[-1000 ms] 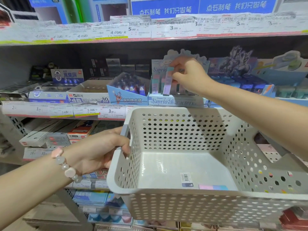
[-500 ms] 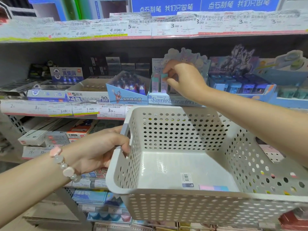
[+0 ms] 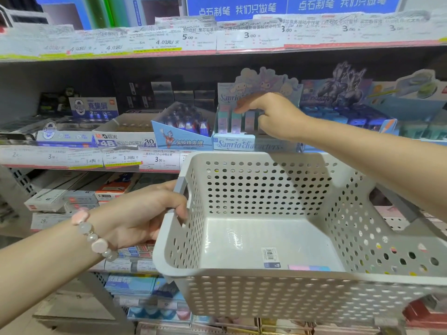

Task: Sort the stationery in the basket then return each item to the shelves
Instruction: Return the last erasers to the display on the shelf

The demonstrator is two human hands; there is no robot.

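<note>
Gripping the basket (image 3: 278, 296) handle, the left hand (image 3: 145, 213) steadies it while the right hand's (image 3: 273, 114) fingers rest on upright erasers (image 3: 235, 122).

Store shelves (image 3: 72, 165) edged with paper price tags (image 3: 249, 36). On the middle shelf, left to right: a 4B eraser box (image 3: 125, 139), a blue eraser display (image 3: 183, 139), a Sanrio display box (image 3: 244, 143) of upright pastel packs, more blue boxes (image 3: 348, 117).
</note>
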